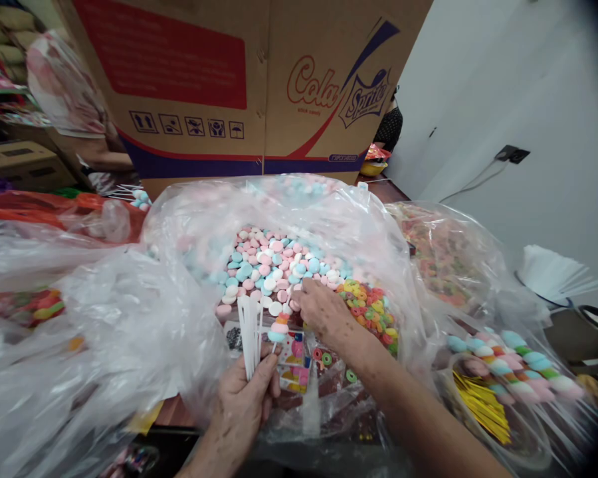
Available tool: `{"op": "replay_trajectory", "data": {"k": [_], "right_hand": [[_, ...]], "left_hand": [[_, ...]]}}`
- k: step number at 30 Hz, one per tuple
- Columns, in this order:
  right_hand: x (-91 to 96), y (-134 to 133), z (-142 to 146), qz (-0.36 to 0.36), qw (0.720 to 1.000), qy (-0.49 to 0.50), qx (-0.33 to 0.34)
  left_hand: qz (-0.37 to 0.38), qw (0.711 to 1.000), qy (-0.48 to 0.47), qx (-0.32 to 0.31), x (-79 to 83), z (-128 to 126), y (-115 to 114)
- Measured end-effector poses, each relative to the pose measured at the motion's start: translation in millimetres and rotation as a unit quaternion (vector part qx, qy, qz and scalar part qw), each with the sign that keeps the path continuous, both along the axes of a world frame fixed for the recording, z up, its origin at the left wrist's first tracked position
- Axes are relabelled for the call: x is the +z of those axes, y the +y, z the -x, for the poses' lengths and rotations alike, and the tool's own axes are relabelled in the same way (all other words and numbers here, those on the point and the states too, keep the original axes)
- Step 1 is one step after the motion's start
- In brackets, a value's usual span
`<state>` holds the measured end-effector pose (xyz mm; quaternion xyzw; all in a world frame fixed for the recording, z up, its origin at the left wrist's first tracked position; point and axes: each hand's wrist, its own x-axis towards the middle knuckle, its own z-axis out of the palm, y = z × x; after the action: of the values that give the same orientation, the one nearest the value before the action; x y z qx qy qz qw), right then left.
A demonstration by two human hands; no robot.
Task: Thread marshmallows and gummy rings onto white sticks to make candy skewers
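Observation:
My left hand [244,401] is closed around a bundle of white sticks [250,332] held upright; one stick carries a few stacked candies [279,327] in pink, orange and blue. My right hand [321,311] reaches into an open clear plastic bag [189,219], its fingers bent down onto the pile of pink, blue and white round candies [274,262]. I cannot see what its fingertips hold. Beside the right hand lies a heap of coloured ring candies [371,312].
A big cardboard box [239,86] stands behind the bag. Crumpled plastic bags [80,345] fill the left. On the right are another bag of sweets [443,252], finished candy skewers [508,365], gold twist ties [481,408] and white sticks [553,272] in a container.

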<state>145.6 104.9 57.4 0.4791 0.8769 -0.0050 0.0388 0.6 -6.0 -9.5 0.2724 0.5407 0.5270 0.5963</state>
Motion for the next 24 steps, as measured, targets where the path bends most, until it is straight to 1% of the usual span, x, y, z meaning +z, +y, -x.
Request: {"op": "replay_trajectory", "data": {"k": [5,7,9,12,15,19,21,24], "right_hand": [[7.0,-14.1,-24.5,0.072,0.995,-0.010,-0.062],[10.7,-16.0,-32.9,0.084,0.992,-0.012,-0.092],[13.1,-15.3,-37.2,0.082,0.990,0.003,-0.110],[12.4,-12.3,-36.9,0.058,0.993,0.054,-0.083],[6.9,-10.2,-32.8,0.028,0.993,0.098,-0.054],[-6.1,-11.3,-25.8,-0.017,0.991,0.112,-0.069],[-14.2,-13.5,-23.3,-0.021,0.992,0.112,-0.056],[-25.1,-16.6,-23.5,-0.010,0.991,0.129,-0.014]], "left_hand": [[-0.011,1.000,0.005,-0.006,0.6,0.5,0.1],[-0.008,1.000,0.008,-0.010,0.9,0.7,0.5],[-0.009,1.000,0.007,-0.009,0.8,0.4,1.0],[-0.011,1.000,0.004,-0.005,0.1,-0.3,1.4],[-0.012,1.000,0.004,-0.005,-0.5,-0.4,1.2],[-0.005,1.000,0.012,-0.009,-0.6,0.0,0.9],[-0.002,1.000,0.015,-0.007,-0.5,0.0,1.3],[-0.004,1.000,0.018,-0.005,-0.2,-0.5,2.1]]}}
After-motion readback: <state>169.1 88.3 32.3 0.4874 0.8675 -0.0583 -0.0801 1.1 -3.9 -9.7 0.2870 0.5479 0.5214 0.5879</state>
